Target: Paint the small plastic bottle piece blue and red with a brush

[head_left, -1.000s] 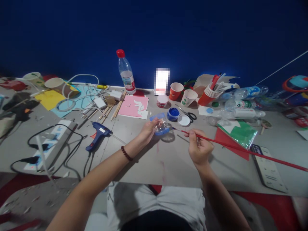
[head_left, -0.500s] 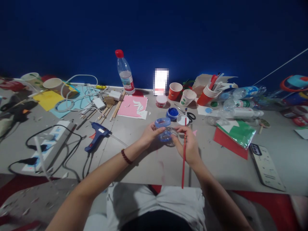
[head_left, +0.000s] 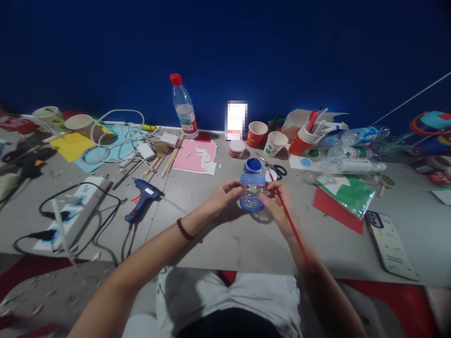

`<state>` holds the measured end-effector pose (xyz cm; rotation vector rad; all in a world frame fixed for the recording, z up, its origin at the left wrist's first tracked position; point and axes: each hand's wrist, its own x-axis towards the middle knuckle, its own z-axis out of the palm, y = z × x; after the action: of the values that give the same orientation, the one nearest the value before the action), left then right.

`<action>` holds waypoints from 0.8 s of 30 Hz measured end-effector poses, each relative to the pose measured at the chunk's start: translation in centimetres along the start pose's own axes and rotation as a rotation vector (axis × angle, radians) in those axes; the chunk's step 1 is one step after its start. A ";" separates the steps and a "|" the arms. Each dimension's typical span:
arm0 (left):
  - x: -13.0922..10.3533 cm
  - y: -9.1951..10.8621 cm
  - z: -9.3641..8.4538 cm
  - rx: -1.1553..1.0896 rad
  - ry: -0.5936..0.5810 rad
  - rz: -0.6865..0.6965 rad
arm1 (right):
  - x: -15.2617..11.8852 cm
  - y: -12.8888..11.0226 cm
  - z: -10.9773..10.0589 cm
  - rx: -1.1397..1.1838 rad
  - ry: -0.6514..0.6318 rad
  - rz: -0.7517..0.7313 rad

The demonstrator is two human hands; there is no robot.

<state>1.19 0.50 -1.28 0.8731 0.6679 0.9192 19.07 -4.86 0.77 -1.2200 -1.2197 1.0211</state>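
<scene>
A clear plastic container (head_left: 252,191) with blue-painted bands at its top and bottom is raised just above the table in front of me. My left hand (head_left: 225,197) pinches its left edge with thumb and fingers. On the other side, my right hand (head_left: 276,204) steadies the container with its fingertips. That same hand holds a red-handled paintbrush (head_left: 293,223), whose handle slants down along my forearm. Just behind the container stands an open jar of blue paint (head_left: 252,165). A white round lid (head_left: 270,175) lies to its right, partly hidden by the brush and fingers.
Scissors (head_left: 279,171), paper cups (head_left: 257,134) and a red-capped bottle (head_left: 185,110) stand behind. Leftward are a blue glue gun (head_left: 143,199) and a power strip (head_left: 72,213) with loose cords. Plastic bottles (head_left: 355,165), coloured paper (head_left: 338,211) and a phone (head_left: 391,246) lie rightward.
The container has shifted right and been turned, so its side now faces me more. The paintbrush has swung from nearly upright to slanting, its handle end moving right.
</scene>
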 end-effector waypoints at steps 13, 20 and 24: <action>-0.1 0.3 -0.4 -0.040 -0.144 -0.055 | -0.1 -0.3 0.1 0.130 -0.105 0.031; -0.1 0.4 -0.5 -0.029 -0.169 -0.075 | -0.2 -0.1 0.4 0.150 -0.091 0.027; -0.1 0.7 -0.4 -0.043 -0.142 -0.070 | 0.0 0.5 0.2 0.123 -0.079 -0.011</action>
<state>0.52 0.74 -0.91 0.8626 0.5506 0.7986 18.90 -4.80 0.25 -1.0852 -1.2041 1.1282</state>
